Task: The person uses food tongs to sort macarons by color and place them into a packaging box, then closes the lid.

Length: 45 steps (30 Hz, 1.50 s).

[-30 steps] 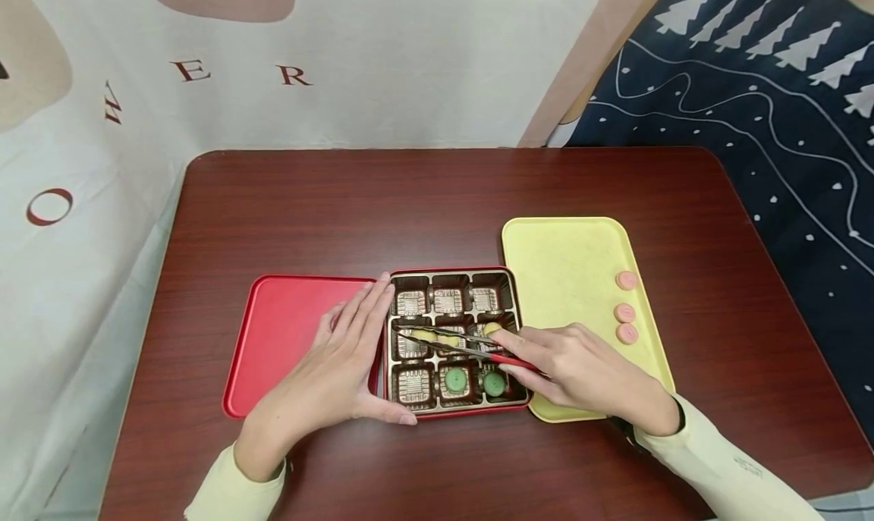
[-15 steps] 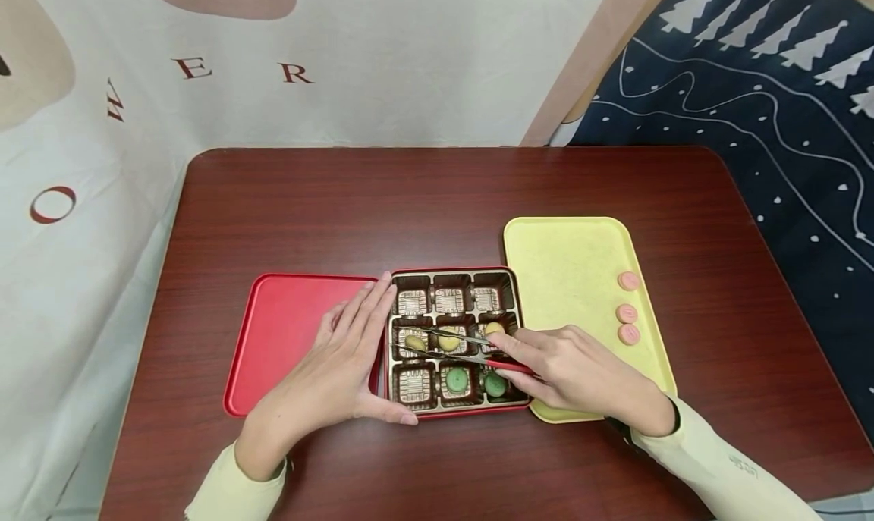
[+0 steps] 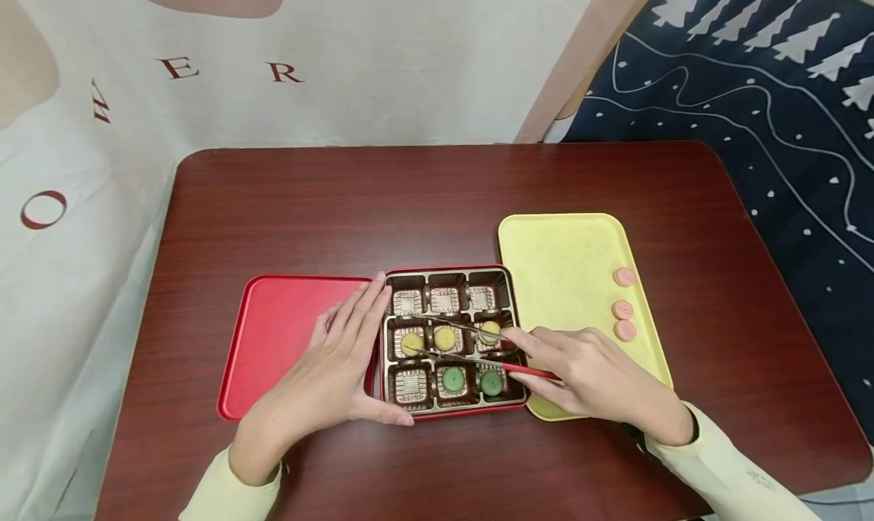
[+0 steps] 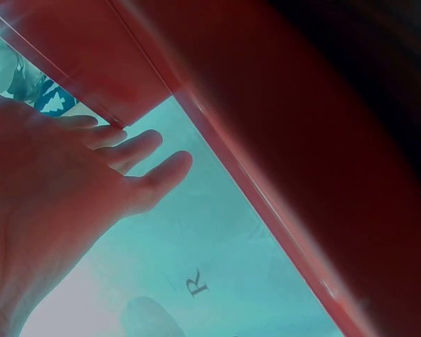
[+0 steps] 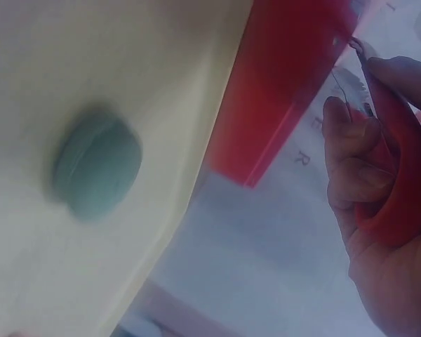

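Observation:
My left hand (image 3: pixel 328 369) rests with straight fingers along the left side of a red box (image 3: pixel 471 412), its thumb by the front edge. The box has a divided insert. In its middle row lie a left yellow disc (image 3: pixel 412 344), a middle yellow disc (image 3: pixel 444 338) and a right yellow disc (image 3: pixel 490 331). Two green discs (image 3: pixel 454 379) sit in the front row. My right hand (image 3: pixel 594 373) grips red-handled tongs (image 3: pixel 529 371) from the right. Their thin metal arms stand apart over the middle row, tips around the left yellow disc. Its red handle (image 5: pixel 410 161) also shows in the right wrist view.
A red lid (image 3: pixel 280 331) lies left of the box. To the right, a yellow tray (image 3: pixel 560 255) carries three pink discs (image 3: pixel 623 309) near its right edge. The right wrist view shows a blurred green disc (image 5: pixel 98 165) on the tray. Everything stands on a brown table (image 3: pixel 341 202).
The tongs' tips have spread apart, letting go of the left yellow disc, which now lies flat in its compartment. The right hand has shifted slightly right; the left hand stays by the box.

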Available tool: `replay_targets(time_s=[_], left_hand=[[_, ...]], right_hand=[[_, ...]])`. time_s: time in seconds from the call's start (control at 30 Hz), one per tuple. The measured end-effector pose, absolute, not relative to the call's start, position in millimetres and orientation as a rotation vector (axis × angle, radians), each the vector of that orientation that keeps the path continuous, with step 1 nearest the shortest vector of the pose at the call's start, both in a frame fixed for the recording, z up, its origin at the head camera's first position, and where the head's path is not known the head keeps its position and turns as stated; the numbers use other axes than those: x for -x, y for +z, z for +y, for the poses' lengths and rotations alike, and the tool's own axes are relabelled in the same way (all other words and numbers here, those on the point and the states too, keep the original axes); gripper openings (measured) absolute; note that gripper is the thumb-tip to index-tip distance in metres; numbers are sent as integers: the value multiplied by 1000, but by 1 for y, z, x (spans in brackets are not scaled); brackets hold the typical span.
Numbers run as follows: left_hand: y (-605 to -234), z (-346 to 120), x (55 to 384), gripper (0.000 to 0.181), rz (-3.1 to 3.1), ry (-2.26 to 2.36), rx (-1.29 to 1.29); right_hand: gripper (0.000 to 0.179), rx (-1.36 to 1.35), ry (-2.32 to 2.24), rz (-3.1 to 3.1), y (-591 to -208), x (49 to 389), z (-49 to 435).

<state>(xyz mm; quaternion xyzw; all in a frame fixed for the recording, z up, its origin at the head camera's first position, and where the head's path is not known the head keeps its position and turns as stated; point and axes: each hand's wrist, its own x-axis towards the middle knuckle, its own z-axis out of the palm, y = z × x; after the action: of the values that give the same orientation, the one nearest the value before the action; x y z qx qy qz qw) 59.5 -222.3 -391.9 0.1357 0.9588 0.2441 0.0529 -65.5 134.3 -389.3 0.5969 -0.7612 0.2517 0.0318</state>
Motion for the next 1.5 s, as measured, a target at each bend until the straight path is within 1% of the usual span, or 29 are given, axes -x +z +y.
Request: replay_targets(time_s=[0.43, 0.8, 1.03, 1.5], left_hand=[[-393, -221, -58, 166, 2909, 726, -410], [-395, -219, -58, 166, 2915, 719, -422], [-396, -218, -58, 167, 2902, 722, -409], [-394, -218, -57, 166, 2885, 725, -377]], right_hand=[[48, -1660, 787, -2413, -388, 70, 173], [53, -1474, 779, -2434, -385, 70, 215], [65, -1348, 700, -2529, -385, 61, 242], [71, -1222, 608, -2720, -397, 39, 281]])
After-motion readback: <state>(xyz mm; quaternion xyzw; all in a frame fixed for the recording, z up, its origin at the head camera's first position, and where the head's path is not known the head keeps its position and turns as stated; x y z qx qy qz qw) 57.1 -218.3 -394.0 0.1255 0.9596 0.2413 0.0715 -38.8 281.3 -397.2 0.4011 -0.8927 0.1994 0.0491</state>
